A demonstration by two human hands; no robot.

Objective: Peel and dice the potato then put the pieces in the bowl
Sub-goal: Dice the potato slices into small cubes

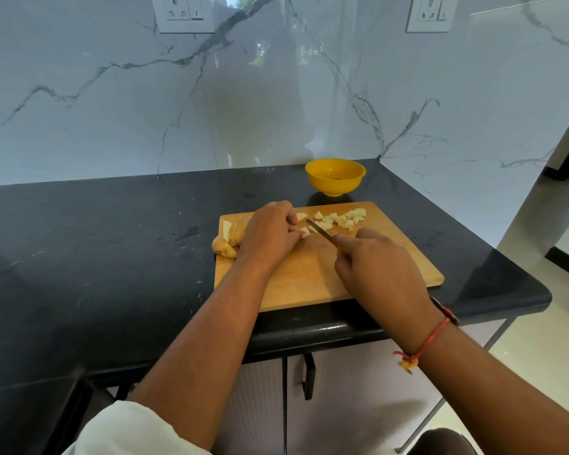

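Dark table (112, 257) carries the board (309, 280), bowl (335, 187) behind; left hand (270, 236) curls its fingers onto a potato chunk (305, 230) mid-board; right hand (378, 267) fingers clamp the knife (319, 230); chunk likely firm, light, slippery; pin it from above, clear of the blade.

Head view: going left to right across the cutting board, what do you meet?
Potato peelings → left hand holding down a potato piece → knife → right hand gripping the knife. The diced pieces and the bowl overlap these sideways, so they are left out.
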